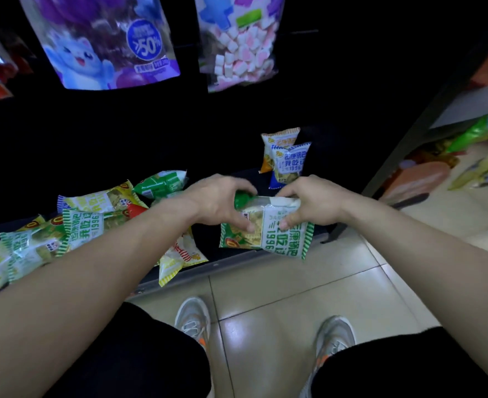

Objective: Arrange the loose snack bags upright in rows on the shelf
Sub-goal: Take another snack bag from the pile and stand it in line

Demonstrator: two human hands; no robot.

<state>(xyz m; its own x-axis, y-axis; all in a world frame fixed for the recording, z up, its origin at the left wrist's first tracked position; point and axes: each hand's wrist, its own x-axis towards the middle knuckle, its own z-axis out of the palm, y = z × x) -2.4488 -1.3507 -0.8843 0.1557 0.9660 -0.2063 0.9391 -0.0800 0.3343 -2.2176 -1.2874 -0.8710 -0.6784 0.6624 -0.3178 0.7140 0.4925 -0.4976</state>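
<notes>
Both hands hold one green-and-white snack bag (277, 235) over the front edge of the dark shelf (225, 261), its print upside down to me. My left hand (222, 201) grips its left side with the thumb on the front. My right hand (309, 202) pinches its upper right part. Behind them a blue bag (290, 163) and an orange bag (277, 139) stand upright, one in front of the other. Several loose bags (82, 222) lie flat in a heap on the shelf's left side, with a yellow bag (179, 258) hanging over the edge.
A purple pouch (102, 41) and a marshmallow bag (238, 44) hang above the shelf. A black upright post (403, 145) bounds the shelf on the right, with more stocked goods (472, 156) beyond. Below are the tiled floor (288, 285) and my shoes.
</notes>
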